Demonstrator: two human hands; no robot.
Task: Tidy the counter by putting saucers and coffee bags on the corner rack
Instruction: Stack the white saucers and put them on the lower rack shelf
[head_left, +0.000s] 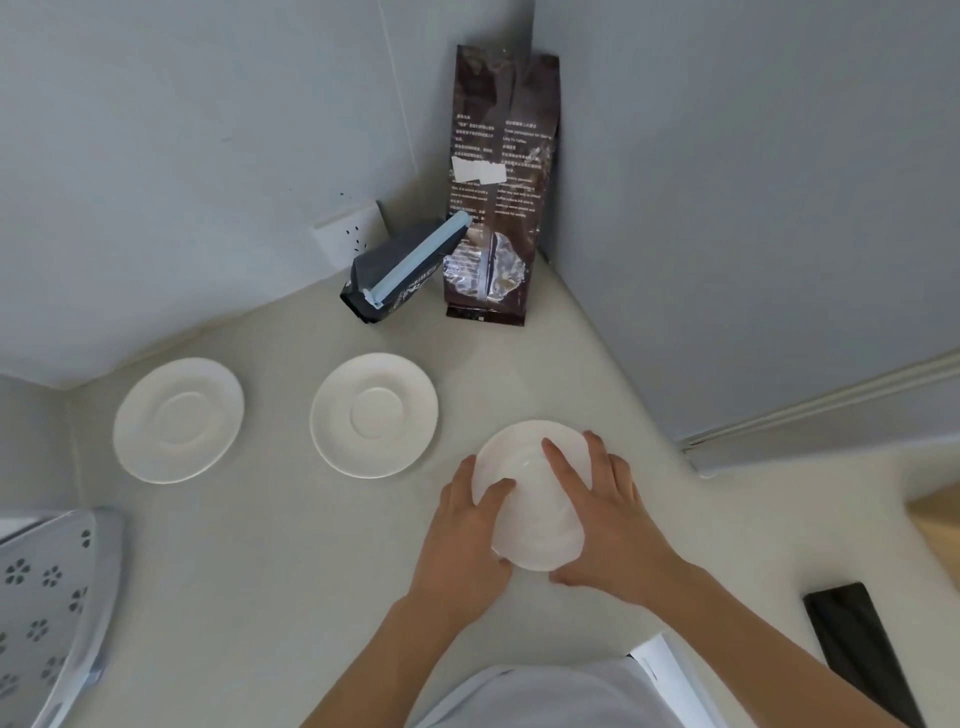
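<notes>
Progress: nothing on the rack (47, 613) yet, as far as its visible part shows (only a perforated corner of it enters at lower left).

Item in hand: one saucer (535, 499), near the counter's (260, 561) front edge. My left hand (467, 535) curls round its left rim, thumb on top; my right hand (602, 509) lies over its right side, fingers spread across the face. Both grip it; whether it has left the counter I cannot tell.

Items waiting:
- Left saucer (178, 420), flat on the counter, nearest the rack.
- Middle saucer (374, 414), flat, well apart from the first.
- Tall brown bag (501, 192), upright, leaning into the wall corner.
- Small dark bag (397, 275), tilted, closed with a blue clip (415, 262), touching the tall one.

Judgement: first step of five, four items untouched.

Other: wall socket (350, 234) behind the small bag; black flat object (857, 649) at far right, clear of the work.

Obstructions: the two flat saucers lie beside the path leftward to the rack; I would carry over or in front of them.
</notes>
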